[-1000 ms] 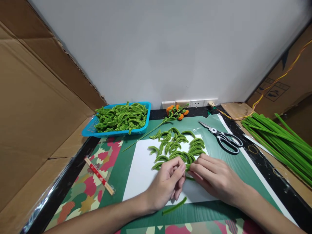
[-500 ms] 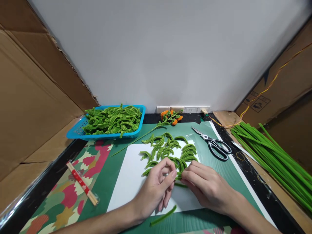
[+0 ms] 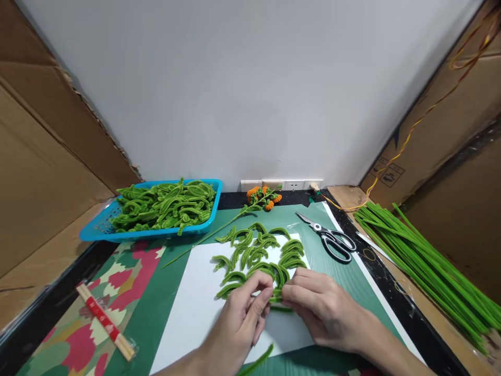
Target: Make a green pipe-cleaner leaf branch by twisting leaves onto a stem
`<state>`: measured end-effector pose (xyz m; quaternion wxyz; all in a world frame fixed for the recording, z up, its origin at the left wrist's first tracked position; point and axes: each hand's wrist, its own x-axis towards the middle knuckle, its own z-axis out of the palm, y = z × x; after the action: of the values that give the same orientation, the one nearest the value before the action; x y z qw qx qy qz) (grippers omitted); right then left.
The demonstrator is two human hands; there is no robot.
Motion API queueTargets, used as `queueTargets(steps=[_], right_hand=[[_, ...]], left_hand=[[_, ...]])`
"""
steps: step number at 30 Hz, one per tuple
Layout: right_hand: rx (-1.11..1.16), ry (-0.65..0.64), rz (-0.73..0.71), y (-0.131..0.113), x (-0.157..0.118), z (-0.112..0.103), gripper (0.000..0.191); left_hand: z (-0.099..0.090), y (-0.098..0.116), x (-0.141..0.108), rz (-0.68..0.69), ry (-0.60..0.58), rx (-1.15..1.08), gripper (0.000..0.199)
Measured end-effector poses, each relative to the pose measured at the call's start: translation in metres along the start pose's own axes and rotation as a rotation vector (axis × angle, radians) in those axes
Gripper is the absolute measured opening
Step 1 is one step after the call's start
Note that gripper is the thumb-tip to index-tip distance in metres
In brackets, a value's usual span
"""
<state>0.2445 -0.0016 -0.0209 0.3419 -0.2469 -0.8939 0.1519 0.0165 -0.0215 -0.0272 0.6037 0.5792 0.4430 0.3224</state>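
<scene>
My left hand (image 3: pixel 245 316) and my right hand (image 3: pixel 326 308) meet low over the white sheet of paper (image 3: pixel 178 313). Between their fingertips shows a short green pipe cleaner (image 3: pixel 276 295), pinched at both sides; its ends are hidden by the fingers. Just below it another straight green piece (image 3: pixel 281 308) runs toward the right hand. Beyond the fingers, several curved, looped green pipe cleaner pieces (image 3: pixel 291 253) lie on the paper. A single straight piece (image 3: pixel 258 360) rests near the front edge, partly behind my left wrist.
A blue basket (image 3: pixel 105 235) heaped with bent green pieces stands at the back left. An orange-flowered stem (image 3: pixel 235 213) lies by the wall. Scissors (image 3: pixel 332 240) and long green pipe cleaners (image 3: pixel 422 266) are on the right. Wrapped chopsticks (image 3: pixel 105 319) lie left.
The camera view has shifted, so the scene sits a little lower and further left. My left thumb and fingers have closed together nearer the green piece between the hands.
</scene>
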Motion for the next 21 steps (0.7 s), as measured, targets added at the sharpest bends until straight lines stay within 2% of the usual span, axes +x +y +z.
queueTargets(steps=[9,15,21], right_hand=[[0.099,-0.028,0.045,0.005,0.007,-0.003,0.016],[0.132,-0.029,0.056,0.008,0.011,-0.001,0.014],[0.055,0.056,0.066,0.009,0.009,0.0,0.017]], left_hand=[[-0.001,0.002,0.001,0.072,0.045,0.076,0.042],[0.0,0.0,0.003,0.021,0.094,0.012,0.047],[0.002,0.001,0.007,-0.041,0.049,-0.113,0.044]])
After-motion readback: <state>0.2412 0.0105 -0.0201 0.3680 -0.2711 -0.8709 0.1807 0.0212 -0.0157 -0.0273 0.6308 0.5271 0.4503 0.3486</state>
